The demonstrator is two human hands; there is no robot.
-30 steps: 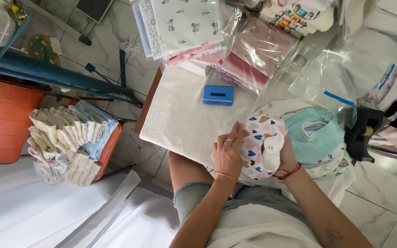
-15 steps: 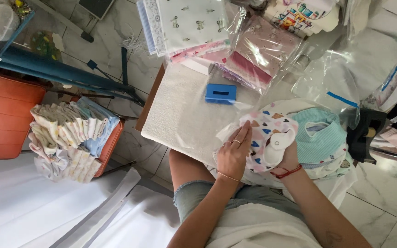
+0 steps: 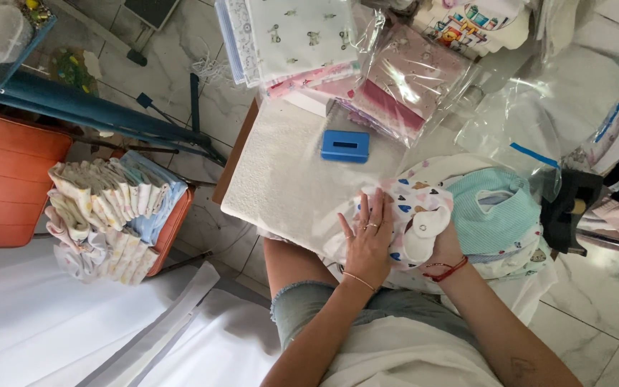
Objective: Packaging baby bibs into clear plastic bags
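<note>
White textured rectangular board (image 3: 288, 172) on my lap is my landmark. At its far edge, clear plastic bags of folded printed fabric (image 3: 395, 86). Off its right side, teal ribbed cloth bib (image 3: 499, 211). On its right near corner, white heart-print fabric bib (image 3: 402, 215): my left hand (image 3: 368, 240) lies flat on it, fingers spread; my right hand (image 3: 442, 247) pinches its tab. Small blue plastic box (image 3: 345, 145) sits on the board's far part.

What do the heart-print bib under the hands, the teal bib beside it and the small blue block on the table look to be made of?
Heart-print bib: soft printed cloth, likely cotton; it creases under the left hand and right hand. Teal bib: ribbed or waffle-textured fabric, matte. Blue block: hard, smooth plastic by its crisp edges and even colour.
</note>
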